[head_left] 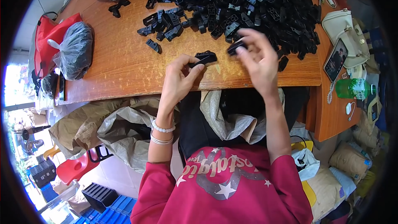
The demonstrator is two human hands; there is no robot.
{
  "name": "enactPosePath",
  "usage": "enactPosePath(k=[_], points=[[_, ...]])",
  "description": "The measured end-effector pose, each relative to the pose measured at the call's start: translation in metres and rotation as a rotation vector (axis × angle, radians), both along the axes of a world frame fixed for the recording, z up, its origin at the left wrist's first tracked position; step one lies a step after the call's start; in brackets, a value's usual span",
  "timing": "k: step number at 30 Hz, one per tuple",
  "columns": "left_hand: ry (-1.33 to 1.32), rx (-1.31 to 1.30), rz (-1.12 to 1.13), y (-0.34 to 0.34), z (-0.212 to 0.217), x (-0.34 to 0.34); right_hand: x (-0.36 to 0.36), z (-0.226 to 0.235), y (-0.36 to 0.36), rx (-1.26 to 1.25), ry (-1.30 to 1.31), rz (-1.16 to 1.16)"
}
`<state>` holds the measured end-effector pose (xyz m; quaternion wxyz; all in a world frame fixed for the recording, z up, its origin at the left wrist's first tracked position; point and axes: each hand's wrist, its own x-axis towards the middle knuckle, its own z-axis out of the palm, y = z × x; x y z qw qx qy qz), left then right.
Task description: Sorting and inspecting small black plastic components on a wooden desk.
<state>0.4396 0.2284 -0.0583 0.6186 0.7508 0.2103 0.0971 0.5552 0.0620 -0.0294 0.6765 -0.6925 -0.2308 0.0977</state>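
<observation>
Left hand has its fingers pinching a black plastic part over the near side of the counter; right hand, blurred, looks to be pinching a second black part beside the loose pile. Risk: weak fingertip grip could drop one into the open sack below, or lose it among lookalikes.

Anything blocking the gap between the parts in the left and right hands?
Nothing visible. The left hand pinches one black part, the right hand a blurred second part; only tabletop shows between them. The heap lies beyond, toward the far side.
</observation>
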Motion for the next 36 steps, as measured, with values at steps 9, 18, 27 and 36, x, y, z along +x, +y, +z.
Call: enactPosePath(k=[9, 18, 27, 36], points=[[-0.101, -0.098, -0.129, -0.01, -0.006, -0.002, -0.016, -0.044, 0.011, -0.15, -0.353, -0.047], [-0.159, -0.193, -0.1, -0.022, 0.011, -0.009, -0.015, -0.016, -0.009, -0.05, -0.171, 0.241], [-0.123, -0.162, -0.128, -0.024, 0.019, -0.011, -0.021, -0.029, -0.009, 0.053, -0.161, 0.336], [-0.348, 0.188, -0.055, -0.048, 0.011, -0.003, -0.035, -0.031, -0.019, 0.045, 0.061, 0.147]])
